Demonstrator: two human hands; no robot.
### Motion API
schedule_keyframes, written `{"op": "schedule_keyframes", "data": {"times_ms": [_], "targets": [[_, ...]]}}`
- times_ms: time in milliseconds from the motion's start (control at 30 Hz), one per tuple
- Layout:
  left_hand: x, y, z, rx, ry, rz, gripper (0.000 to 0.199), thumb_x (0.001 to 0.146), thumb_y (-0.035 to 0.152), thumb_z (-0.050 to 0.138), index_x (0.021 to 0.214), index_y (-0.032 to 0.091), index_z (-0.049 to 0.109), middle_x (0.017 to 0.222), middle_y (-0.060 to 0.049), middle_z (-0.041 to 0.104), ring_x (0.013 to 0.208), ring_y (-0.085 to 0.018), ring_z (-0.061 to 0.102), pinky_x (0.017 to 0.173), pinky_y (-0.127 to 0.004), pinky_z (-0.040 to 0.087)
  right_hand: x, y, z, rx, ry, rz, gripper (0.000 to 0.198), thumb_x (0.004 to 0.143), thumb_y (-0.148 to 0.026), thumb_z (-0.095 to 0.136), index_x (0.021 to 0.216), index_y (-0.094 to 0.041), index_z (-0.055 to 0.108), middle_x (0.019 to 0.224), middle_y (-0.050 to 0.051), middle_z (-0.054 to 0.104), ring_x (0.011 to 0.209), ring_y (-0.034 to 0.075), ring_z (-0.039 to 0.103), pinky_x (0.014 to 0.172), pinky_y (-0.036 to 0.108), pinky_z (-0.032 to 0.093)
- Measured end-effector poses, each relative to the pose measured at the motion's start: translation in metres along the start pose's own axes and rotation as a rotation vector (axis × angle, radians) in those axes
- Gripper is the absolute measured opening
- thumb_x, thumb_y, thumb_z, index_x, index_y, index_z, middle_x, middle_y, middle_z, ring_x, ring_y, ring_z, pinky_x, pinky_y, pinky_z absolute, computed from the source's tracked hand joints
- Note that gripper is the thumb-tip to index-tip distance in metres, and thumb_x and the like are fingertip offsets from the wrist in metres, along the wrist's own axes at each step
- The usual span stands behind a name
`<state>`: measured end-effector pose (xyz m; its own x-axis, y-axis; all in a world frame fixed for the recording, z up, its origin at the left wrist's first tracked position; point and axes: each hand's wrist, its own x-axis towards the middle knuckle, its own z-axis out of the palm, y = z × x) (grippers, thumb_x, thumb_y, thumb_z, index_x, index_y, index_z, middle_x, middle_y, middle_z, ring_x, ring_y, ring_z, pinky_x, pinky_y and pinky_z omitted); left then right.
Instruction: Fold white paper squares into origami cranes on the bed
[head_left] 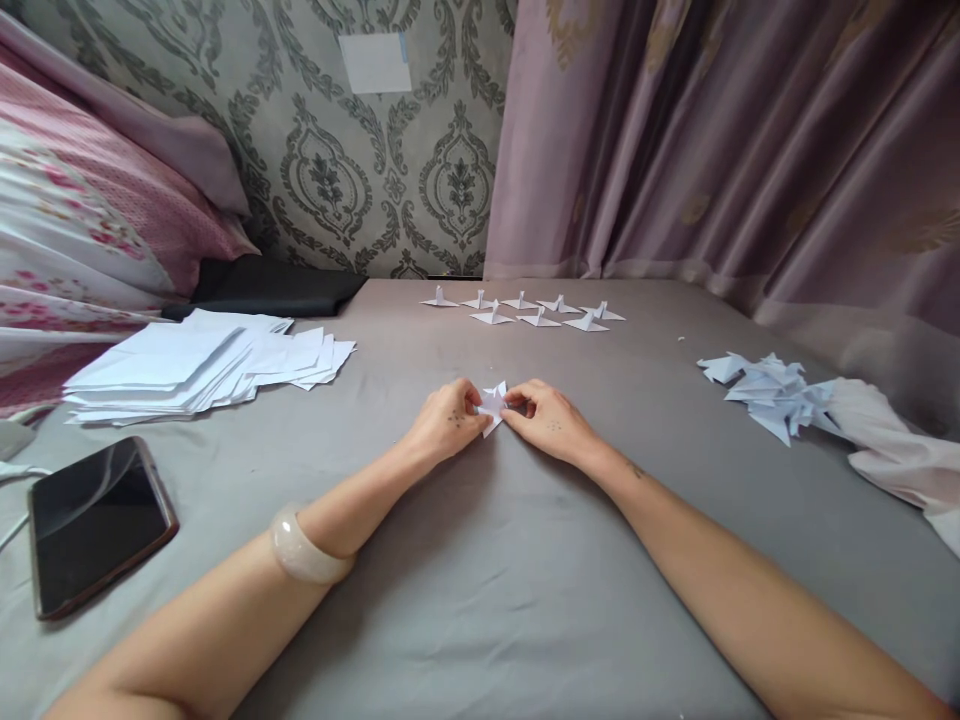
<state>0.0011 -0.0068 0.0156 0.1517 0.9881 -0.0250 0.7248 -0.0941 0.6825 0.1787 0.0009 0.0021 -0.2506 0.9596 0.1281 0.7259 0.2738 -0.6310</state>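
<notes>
Fingertips of the left hand (450, 415) pinch one side of the folded paper (492, 403), centred over grey cloth (480, 570); the right hand's grip (508, 404) holds its other side. Light, even pressure should keep creases sharp without tearing.

Both arms (240, 590) reach forward, converging, left fingers (466, 391) and right fingers (523, 391) pinched, just apart.

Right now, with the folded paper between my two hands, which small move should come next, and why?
Perhaps pinch up the middle of the folded paper: the left hand and right hand are at its opposite sides, and the folded pieces beyond show upright peaks.
</notes>
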Motion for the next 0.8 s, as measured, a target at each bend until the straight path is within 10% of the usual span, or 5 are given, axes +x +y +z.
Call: {"op": "schedule_keyframes", "data": {"times_ms": [200, 800], "targets": [[0.011, -0.012, 0.006, -0.102, 0.038, 0.221, 0.033, 0.072, 0.024, 0.066, 0.103, 0.019, 0.059, 0.104, -0.005, 0.062, 0.086, -0.016, 0.054, 0.073, -0.026, 0.045, 0.005, 0.000, -0.001, -0.030, -0.062, -0.071, 0.014, 0.082, -0.025, 0.055, 0.083, -0.021, 0.068, 0.090, 0.003, 0.061, 0.077, 0.013, 0.055, 0.071, 0.026, 0.040], [0.009, -0.009, 0.011, -0.055, 0.057, 0.262, 0.013, 0.079, 0.022, 0.057, 0.078, 0.016, 0.069, 0.067, 0.001, 0.061, 0.061, -0.011, 0.049, 0.059, -0.021, 0.035, -0.007, -0.005, 0.001, 0.070, 0.060, -0.045, 0.012, 0.078, -0.023, 0.055, 0.083, -0.021, 0.065, 0.076, -0.001, 0.066, 0.062, 0.011, 0.055, 0.065, 0.024, 0.042]]}}
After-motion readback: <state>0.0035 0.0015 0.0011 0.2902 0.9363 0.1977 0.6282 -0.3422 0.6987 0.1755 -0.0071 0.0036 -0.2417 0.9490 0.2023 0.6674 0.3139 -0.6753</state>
